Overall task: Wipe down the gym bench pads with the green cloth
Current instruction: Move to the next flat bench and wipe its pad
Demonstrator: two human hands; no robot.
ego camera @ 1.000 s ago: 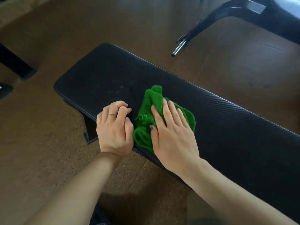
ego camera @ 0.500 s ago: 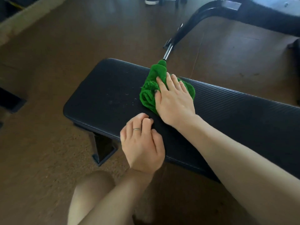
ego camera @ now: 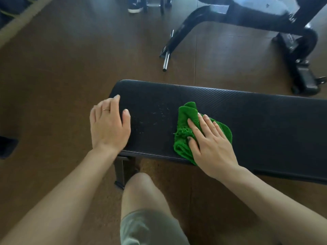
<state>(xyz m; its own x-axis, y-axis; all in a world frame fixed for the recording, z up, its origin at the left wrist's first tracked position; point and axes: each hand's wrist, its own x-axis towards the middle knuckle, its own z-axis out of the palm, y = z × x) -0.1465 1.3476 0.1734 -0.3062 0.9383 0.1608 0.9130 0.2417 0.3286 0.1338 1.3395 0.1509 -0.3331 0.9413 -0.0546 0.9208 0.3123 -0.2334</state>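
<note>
The left hand (ego camera: 108, 125) had uncurled from a loose fist and rested open, holding nothing, on the bench (ego camera: 256, 117) end; the right hand (ego camera: 210, 144), flat with fingers spread, had drawn the green cloth (ego camera: 185, 121) back to the near edge; pale specks (ego camera: 157, 115) between them judged unwiped.

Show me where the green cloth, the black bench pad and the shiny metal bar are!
Green cloth (ego camera: 187, 114): head view, upper folded part.
Black textured bench pad (ego camera: 265, 121): head view, bare top surface.
Shiny metal bar (ego camera: 166, 61): head view, mid-length of the bar.
</note>
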